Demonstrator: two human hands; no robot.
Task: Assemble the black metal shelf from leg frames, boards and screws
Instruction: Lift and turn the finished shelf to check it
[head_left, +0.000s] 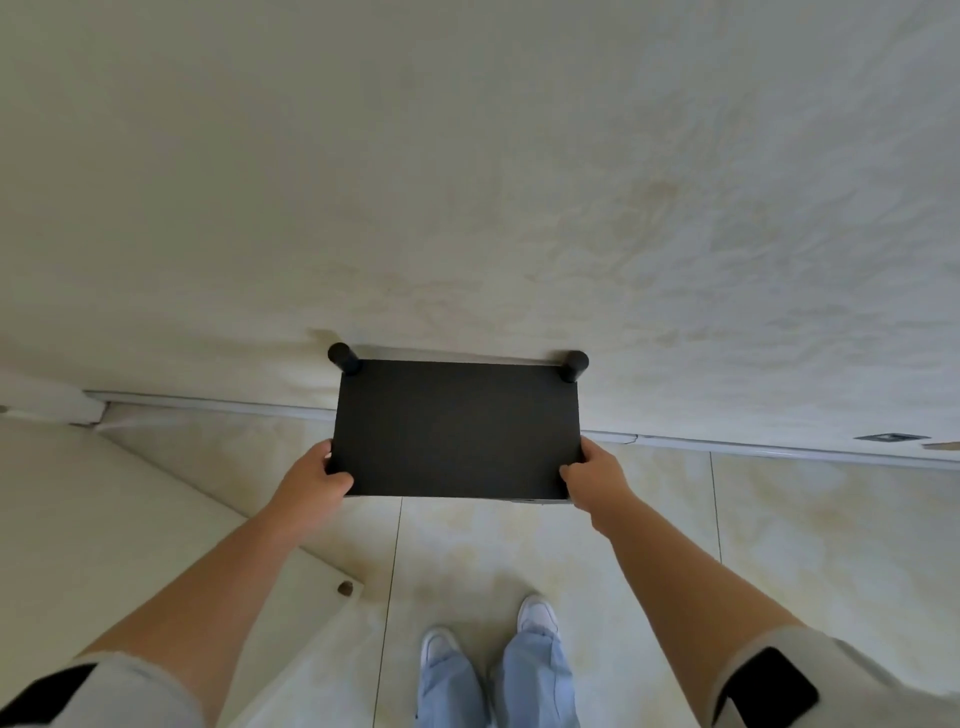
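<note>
Shelf underside hidden beneath board

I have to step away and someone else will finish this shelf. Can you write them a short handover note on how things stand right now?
Left hand: grips the near left corner of the black shelf.
Right hand: grips the near right corner.
Where: the shelf is by the pale wall, above the tiled floor; seen from above, only its top board and two far leg ends show.
Done: top board looks seated on the legs.
Left: lower boards, screws and whether it stands on the floor are hidden; check these, then let go.
</note>
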